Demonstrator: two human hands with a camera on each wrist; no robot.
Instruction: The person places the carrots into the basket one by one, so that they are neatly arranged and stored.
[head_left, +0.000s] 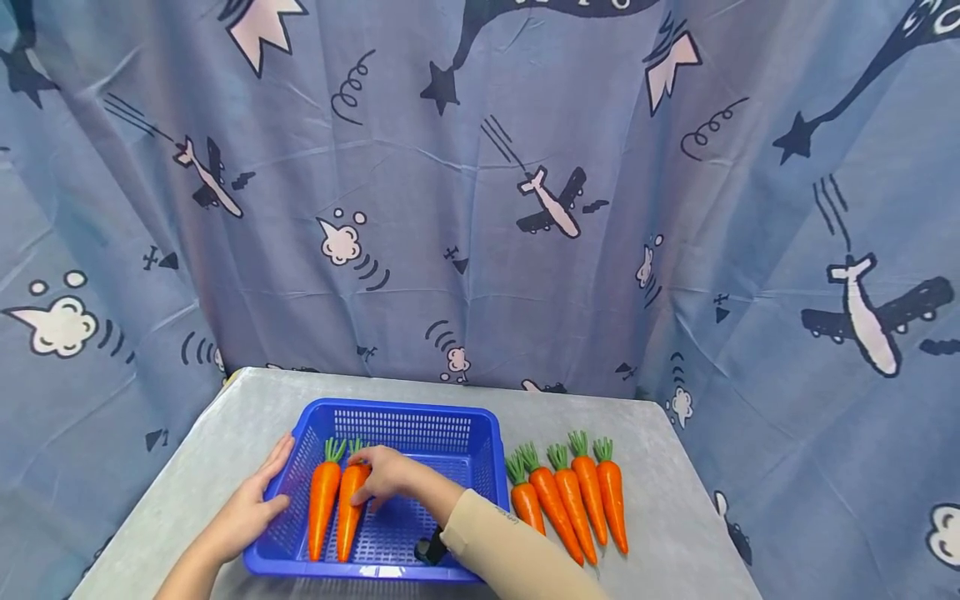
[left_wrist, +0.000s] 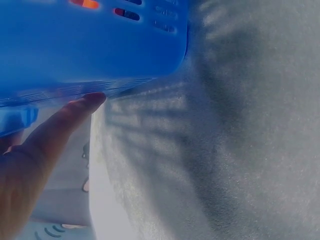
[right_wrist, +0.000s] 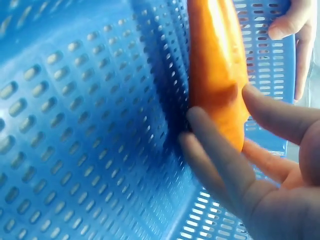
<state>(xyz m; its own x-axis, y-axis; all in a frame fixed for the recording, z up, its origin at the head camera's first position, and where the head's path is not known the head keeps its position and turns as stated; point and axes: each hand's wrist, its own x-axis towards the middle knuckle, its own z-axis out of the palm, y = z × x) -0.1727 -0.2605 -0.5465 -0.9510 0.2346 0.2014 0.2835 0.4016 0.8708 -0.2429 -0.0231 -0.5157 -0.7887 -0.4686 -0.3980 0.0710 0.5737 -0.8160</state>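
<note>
In the head view, two orange carrots with green tops lie side by side in a blue plastic basket. My right hand (head_left: 390, 477) reaches over the basket (head_left: 491, 442) and holds the right-hand carrot (head_left: 348, 508). In the right wrist view, thumb and fingers are on both sides of that carrot (right_wrist: 215, 65). The other carrot (head_left: 322, 508) lies just left of it. My left hand (head_left: 243, 512) holds the basket's left rim, thumb over the inside and fingers along the outer wall. The left wrist view shows one finger (left_wrist: 70, 117) against the basket's underside edge.
Several more carrots (head_left: 585, 487) lie in a row on the grey-white table (head_left: 660, 500), right of the basket. My right sleeve (head_left: 510, 550) covers part of the basket's front right corner. A blue patterned curtain (head_left: 450, 208) hangs behind the table and along its sides.
</note>
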